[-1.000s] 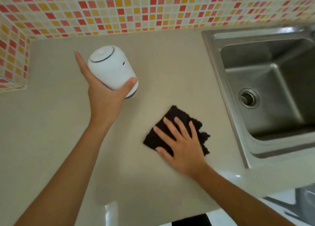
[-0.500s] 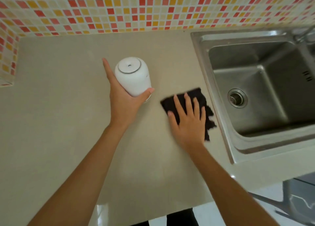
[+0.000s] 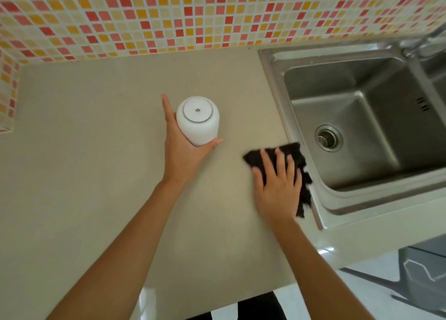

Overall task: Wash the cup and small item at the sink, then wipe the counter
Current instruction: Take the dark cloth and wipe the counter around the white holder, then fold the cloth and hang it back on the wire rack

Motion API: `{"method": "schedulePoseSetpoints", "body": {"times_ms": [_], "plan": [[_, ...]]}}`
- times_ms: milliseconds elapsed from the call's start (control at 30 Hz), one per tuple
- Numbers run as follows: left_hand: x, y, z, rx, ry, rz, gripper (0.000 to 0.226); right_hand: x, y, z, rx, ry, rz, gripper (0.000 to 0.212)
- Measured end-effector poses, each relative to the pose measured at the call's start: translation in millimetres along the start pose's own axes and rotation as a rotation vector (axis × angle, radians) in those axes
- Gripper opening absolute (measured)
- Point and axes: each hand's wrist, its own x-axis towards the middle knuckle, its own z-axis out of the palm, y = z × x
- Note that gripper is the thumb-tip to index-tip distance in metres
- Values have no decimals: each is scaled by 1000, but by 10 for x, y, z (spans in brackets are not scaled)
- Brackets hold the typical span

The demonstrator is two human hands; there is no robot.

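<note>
Beside the sink, the right hand presses flat on a black cloth on the table, while the left hand grips a white cup.

Two bare forearms reach forward from the bottom edge. The left hand grips a white cup, thumb curled round its near side, fingers behind. To the cup's right, the right hand presses flat, fingers spread, on a black cloth.

Cloth mostly under right hand; faucet cropped, seemingly.
</note>
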Motion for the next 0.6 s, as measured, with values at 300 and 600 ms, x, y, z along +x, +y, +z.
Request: {"method": "schedulePoseSetpoints", "body": {"times_ms": [300,600], "plan": [[-157,-30,-72,46,-115,-88,131,338,-92,21,78,61,82,32],[-1250,141,178,200,-84,-115,54,185,188,-517,626,-54,118,48]]}}
